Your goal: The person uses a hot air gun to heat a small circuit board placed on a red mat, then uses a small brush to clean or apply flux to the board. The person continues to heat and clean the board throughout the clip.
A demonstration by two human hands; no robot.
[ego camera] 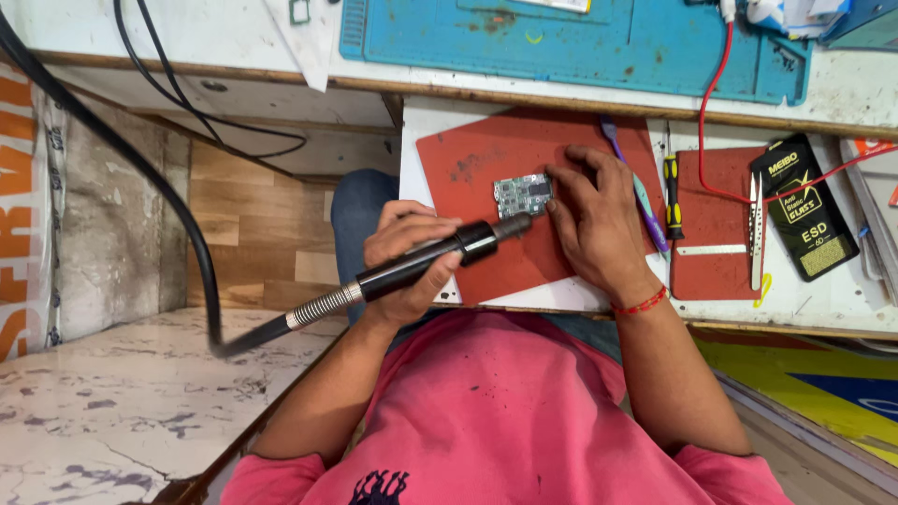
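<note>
Circuit board [522,194]: small, greenish-grey, rectangular, lying flat on the red mat, component side up.
Hot-air handpiece [426,263]: black barrel, metal nozzle resting just beside the board's lower edge, tilted, ribbed collar and black hose trailing left.

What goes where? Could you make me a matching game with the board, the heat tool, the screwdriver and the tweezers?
Things:
1 board
2 heat tool
3 screwdriver
4 tweezers

Places:
A in the left hand
B between the big mat and the small mat
C under the right hand, at its fingertips
D on the small mat's right edge

Pairs: 1-C; 2-A; 3-B; 4-D
</note>
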